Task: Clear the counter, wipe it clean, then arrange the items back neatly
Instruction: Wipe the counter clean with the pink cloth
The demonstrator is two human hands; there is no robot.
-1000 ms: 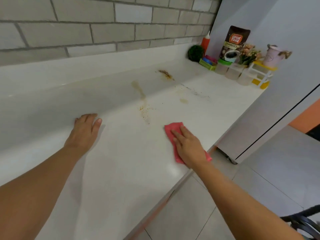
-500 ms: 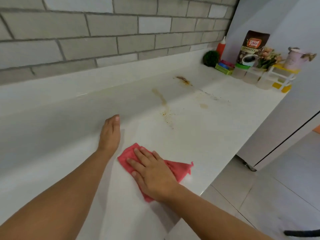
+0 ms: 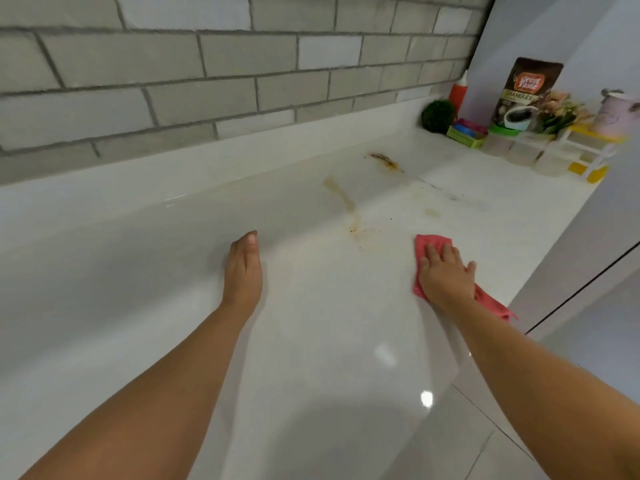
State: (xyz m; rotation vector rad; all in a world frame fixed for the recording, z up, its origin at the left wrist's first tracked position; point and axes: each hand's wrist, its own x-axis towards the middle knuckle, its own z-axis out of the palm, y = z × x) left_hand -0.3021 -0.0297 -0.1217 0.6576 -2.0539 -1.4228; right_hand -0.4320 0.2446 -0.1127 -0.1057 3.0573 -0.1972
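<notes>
My right hand (image 3: 446, 275) presses flat on a pink cloth (image 3: 431, 241) near the front edge of the white counter (image 3: 311, 341). My left hand (image 3: 243, 268) rests flat on the counter by the back upstand, fingers together, holding nothing. Brown stains (image 3: 384, 161) and a yellowish streak (image 3: 341, 195) mark the surface beyond both hands, with small specks (image 3: 355, 230) between them. At the far right end stand a coffee granules pouch (image 3: 523, 91), a red squeeze bottle (image 3: 458, 93), a green ball plant (image 3: 438, 116), a green basket (image 3: 464, 136) and clear containers (image 3: 519, 150).
A grey brick wall (image 3: 225, 74) runs behind the counter. A white and yellow rack (image 3: 588, 150) with flowers (image 3: 557, 110) and a pink pot (image 3: 616, 112) stands at the far right corner. A white appliance side (image 3: 588, 237) and tiled floor (image 3: 485, 452) lie to the right.
My right hand swept the pink cloth left toward my left hand, then back to the right and farther along the counter. My left hand stayed planted on the counter.
</notes>
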